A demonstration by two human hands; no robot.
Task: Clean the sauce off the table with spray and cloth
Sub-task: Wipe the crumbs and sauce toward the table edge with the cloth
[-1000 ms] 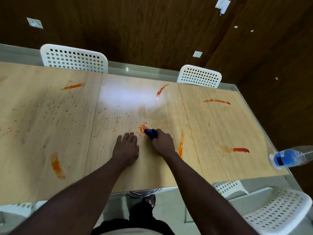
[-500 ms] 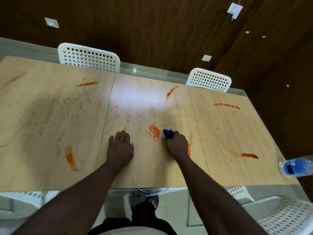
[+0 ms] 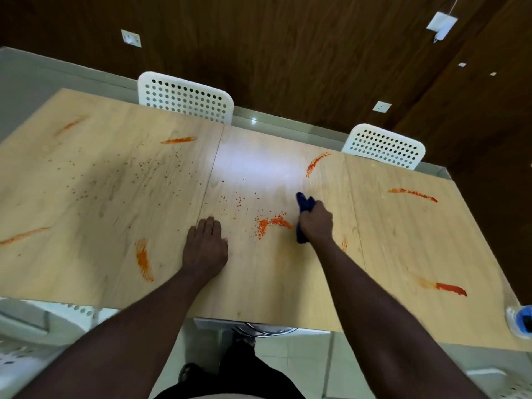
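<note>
My right hand (image 3: 316, 223) grips a bunched dark blue cloth (image 3: 304, 203) pressed on the light wooden table (image 3: 259, 289), just right of an arc of orange sauce crumbs (image 3: 270, 224). My left hand (image 3: 205, 246) rests flat on the table, fingers straight, left of those crumbs. Orange-red sauce streaks lie around: a smear (image 3: 143, 259) left of my left hand, a streak (image 3: 316, 162) beyond the cloth, a red streak (image 3: 450, 289) at the near right, another (image 3: 413, 194) at the far right. The spray bottle (image 3: 521, 322) shows only partly at the right edge.
Two white perforated chairs (image 3: 185, 96) (image 3: 384, 146) stand at the table's far side. More white chairs sit below the near edge at left (image 3: 37, 326) and lower right. Fine sauce specks (image 3: 144, 168) dot the left panel. A dark wood wall rises behind.
My right hand has swept the cloth rightward, away from the crumbs, leaving them in an arc. My left hand stays planted. The camera view has shifted left, pushing the bottle to the frame's edge.
</note>
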